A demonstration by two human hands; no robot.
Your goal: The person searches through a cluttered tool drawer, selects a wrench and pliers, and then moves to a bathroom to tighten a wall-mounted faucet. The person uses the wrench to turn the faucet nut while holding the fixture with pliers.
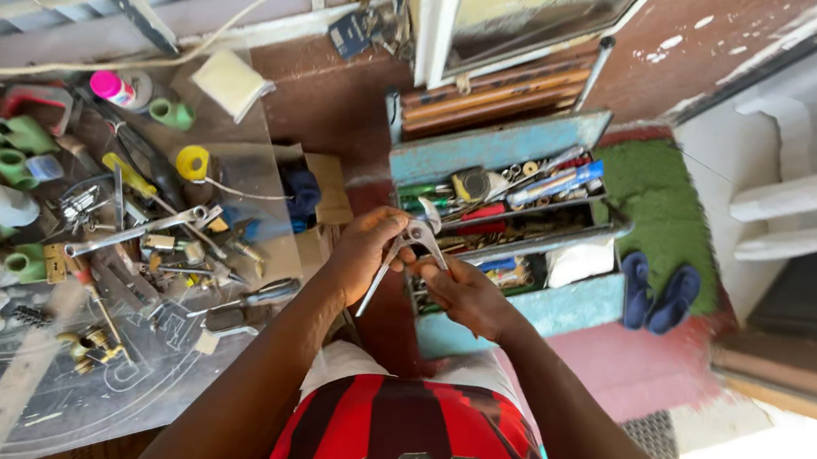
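From the head camera, both hands meet above the open blue toolbox (496,153). The left hand (366,250) grips one handle of a pair of metal pliers (414,243), fingers curled around it; the right hand (467,295) pinches the other handle from below. The pliers sit in the air between the hands, handles spread, just in front of the toolbox trays, which hold screwdrivers and small tools. To the left, a round glass table (114,381) is crowded with green pipe fittings (10,166), a yellow tape roll (192,163), a pink-capped can (113,88) and loose metal tools. To the right, dark sandals (657,293) lie beside a green mat (656,198). The forearms hide part of the toolbox front.
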